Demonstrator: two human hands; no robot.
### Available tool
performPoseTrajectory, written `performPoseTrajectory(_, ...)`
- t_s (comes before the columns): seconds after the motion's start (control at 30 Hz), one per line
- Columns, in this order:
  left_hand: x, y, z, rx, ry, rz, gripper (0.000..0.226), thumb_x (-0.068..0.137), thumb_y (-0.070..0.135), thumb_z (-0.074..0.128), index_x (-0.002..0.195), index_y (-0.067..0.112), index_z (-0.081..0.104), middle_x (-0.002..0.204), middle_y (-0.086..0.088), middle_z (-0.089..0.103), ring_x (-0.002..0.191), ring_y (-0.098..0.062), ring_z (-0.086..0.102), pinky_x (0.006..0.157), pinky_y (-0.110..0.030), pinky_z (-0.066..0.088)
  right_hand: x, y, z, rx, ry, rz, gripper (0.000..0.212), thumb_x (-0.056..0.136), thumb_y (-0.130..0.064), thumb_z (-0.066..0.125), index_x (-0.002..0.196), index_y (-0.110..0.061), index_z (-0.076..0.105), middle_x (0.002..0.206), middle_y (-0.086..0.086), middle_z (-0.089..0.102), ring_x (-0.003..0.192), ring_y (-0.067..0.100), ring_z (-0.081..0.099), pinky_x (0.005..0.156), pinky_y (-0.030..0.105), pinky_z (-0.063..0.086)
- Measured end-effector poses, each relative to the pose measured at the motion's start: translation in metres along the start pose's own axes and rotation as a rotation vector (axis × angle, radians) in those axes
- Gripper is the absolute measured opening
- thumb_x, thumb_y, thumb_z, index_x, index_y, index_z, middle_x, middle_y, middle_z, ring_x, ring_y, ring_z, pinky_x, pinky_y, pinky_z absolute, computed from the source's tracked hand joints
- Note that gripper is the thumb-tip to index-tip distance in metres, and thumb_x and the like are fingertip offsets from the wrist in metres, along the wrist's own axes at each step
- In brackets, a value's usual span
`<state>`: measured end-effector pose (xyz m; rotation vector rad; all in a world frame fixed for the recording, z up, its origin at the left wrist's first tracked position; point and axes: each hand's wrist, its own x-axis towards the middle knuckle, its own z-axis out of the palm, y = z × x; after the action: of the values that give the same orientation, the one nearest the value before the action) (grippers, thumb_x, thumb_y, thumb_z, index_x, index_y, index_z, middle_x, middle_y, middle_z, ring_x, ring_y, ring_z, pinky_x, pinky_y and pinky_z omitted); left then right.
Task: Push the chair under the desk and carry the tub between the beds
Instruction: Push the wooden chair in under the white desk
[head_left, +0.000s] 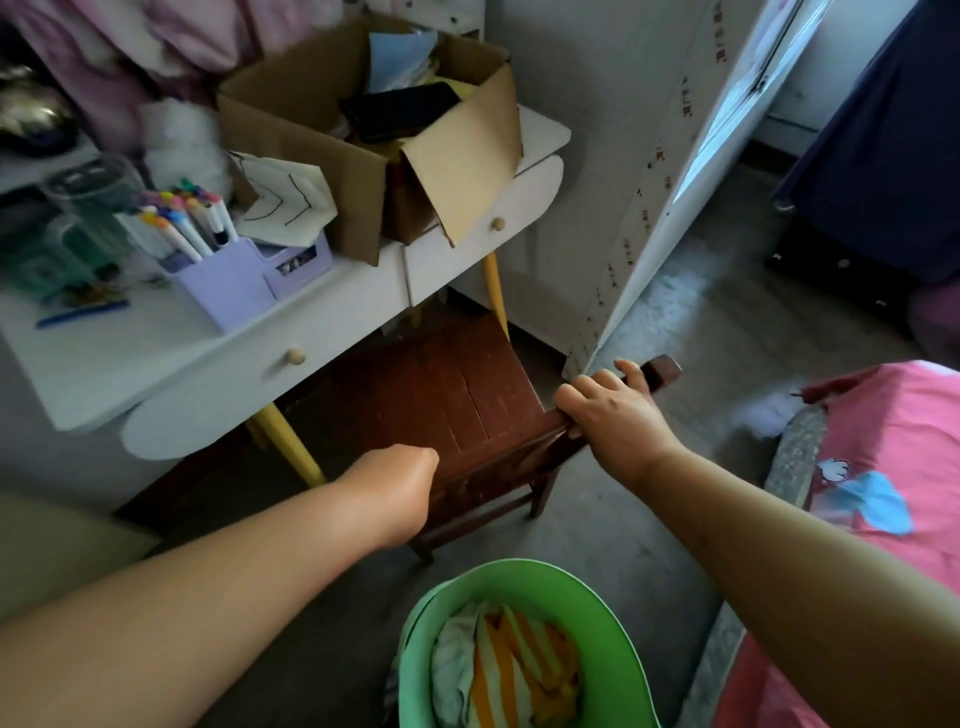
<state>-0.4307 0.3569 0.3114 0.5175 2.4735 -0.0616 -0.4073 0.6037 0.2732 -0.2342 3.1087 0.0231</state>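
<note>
A dark brown wooden chair (447, 395) stands partly under the white desk (332, 332), its seat half beneath the desk's edge. My right hand (613, 415) grips the chair's backrest rail at the right end. My left hand (402, 488) bends down over the chair's left side; its fingers are hidden behind the wrist. A green tub (587, 608) holding striped and white cloth sits on the floor right below me, just behind the chair.
The desk carries an open cardboard box (363, 156), a purple pen holder (234, 280) and clutter. A white cabinet (623, 182) stands right of the desk. A pink-covered bed (893, 457) lies at the right. Grey floor (701, 332) stretches toward a dark bed at the far right.
</note>
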Motion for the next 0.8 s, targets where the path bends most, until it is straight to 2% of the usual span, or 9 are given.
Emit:
performPoseTrajectory(0.13, 0.005, -0.014, -0.009, 0.033, 0.039, -0.038, 0.046, 0.096, 0.007, 0.053, 0.141, 0.016, 0.047, 0.125, -0.009, 0.064, 0.112, -0.028, 0.065, 0.093, -0.04, 0.057, 0.024, -0.005, 0.0, -0.013, 0.008, -0.037, 0.041, 0.074, -0.011, 0.073, 0.108, -0.027, 0.055, 0.101, -0.003, 0.063, 0.104, 0.029, 0.062, 0.11, 0.059, 0.03)
performPoseTrajectory(0.33, 0.034, -0.035, -0.021, 0.0, 0.126, -0.076, 0.049, 0.096, 0.009, 0.056, 0.143, 0.015, 0.045, 0.129, -0.01, 0.063, 0.117, -0.029, 0.063, 0.096, -0.041, 0.055, 0.08, -0.005, 0.001, -0.025, -0.002, -0.039, 0.043, 0.082, -0.009, 0.066, 0.12, -0.026, 0.054, 0.112, -0.002, 0.06, 0.12, 0.029, 0.053, 0.119, 0.062, 0.011)
performPoseTrajectory(0.37, 0.04, -0.037, -0.022, 0.021, 0.165, -0.063, 0.054, 0.095, 0.01, 0.056, 0.147, 0.015, 0.04, 0.138, -0.012, 0.057, 0.126, -0.032, 0.057, 0.102, -0.043, 0.05, 0.09, -0.002, 0.0, -0.027, 0.002, -0.031, 0.042, 0.084, -0.01, 0.064, 0.122, -0.024, 0.053, 0.114, -0.001, 0.059, 0.123, 0.03, 0.051, 0.119, 0.062, 0.007)
performPoseTrajectory(0.43, 0.054, -0.042, -0.025, 0.144, 0.266, -0.009, 0.076, 0.093, 0.01, 0.056, 0.157, 0.016, 0.015, 0.164, -0.017, 0.02, 0.152, -0.04, 0.017, 0.119, -0.053, 0.023, 0.111, 0.003, -0.001, -0.032, -0.003, -0.02, 0.043, 0.086, -0.011, 0.063, 0.126, -0.022, 0.052, 0.118, 0.001, 0.057, 0.129, 0.031, 0.046, 0.119, 0.062, 0.003)
performPoseTrajectory(0.47, 0.06, -0.044, -0.028, 0.205, 0.307, 0.009, 0.087, 0.092, 0.01, 0.056, 0.159, 0.018, 0.002, 0.167, -0.018, -0.001, 0.153, -0.043, -0.005, 0.12, -0.059, 0.009, 0.12, 0.005, -0.001, -0.036, -0.005, -0.017, 0.043, 0.086, -0.011, 0.063, 0.127, -0.021, 0.052, 0.12, 0.002, 0.057, 0.132, 0.031, 0.044, 0.12, 0.062, 0.002)
performPoseTrajectory(0.5, 0.068, -0.048, -0.031, 0.241, 0.329, 0.014, 0.094, 0.09, 0.01, 0.057, 0.158, 0.019, -0.007, 0.166, -0.019, -0.014, 0.15, -0.045, -0.017, 0.118, -0.062, 0.001, 0.13, 0.006, -0.001, -0.04, -0.007, -0.019, 0.044, 0.086, -0.011, 0.063, 0.127, -0.021, 0.052, 0.121, 0.003, 0.057, 0.133, 0.031, 0.043, 0.121, 0.062, 0.003)
performPoseTrajectory(0.6, 0.085, -0.052, -0.037, 0.26, 0.359, 0.003, 0.1, 0.089, 0.012, 0.058, 0.156, 0.02, -0.015, 0.162, -0.024, -0.024, 0.145, -0.051, -0.028, 0.115, -0.068, -0.003, 0.154, 0.012, 0.002, -0.045, 0.027, -0.032, 0.046, 0.084, -0.01, 0.065, 0.127, -0.021, 0.053, 0.122, 0.003, 0.057, 0.135, 0.031, 0.042, 0.121, 0.061, 0.003)
performPoseTrajectory(0.7, 0.096, -0.051, -0.042, 0.279, 0.436, 0.031, 0.096, 0.091, 0.01, 0.054, 0.156, 0.016, -0.017, 0.158, -0.026, -0.031, 0.132, -0.046, -0.047, 0.112, -0.069, -0.011, 0.174, 0.019, 0.004, -0.042, 0.067, -0.037, 0.044, 0.083, -0.01, 0.067, 0.124, -0.022, 0.054, 0.126, 0.003, 0.057, 0.138, 0.031, 0.04, 0.121, 0.06, 0.005)
performPoseTrajectory(0.8, 0.114, -0.047, -0.05, 0.252, 0.507, 0.055, 0.092, 0.091, 0.007, 0.049, 0.155, 0.014, -0.018, 0.152, -0.027, -0.04, 0.12, -0.042, -0.056, 0.11, -0.066, -0.017, 0.197, 0.029, 0.008, -0.01, 0.128, 0.004, 0.05, 0.087, -0.013, 0.064, 0.135, -0.02, 0.05, 0.145, 0.009, 0.048, 0.149, 0.032, 0.025, 0.122, 0.057, 0.006)
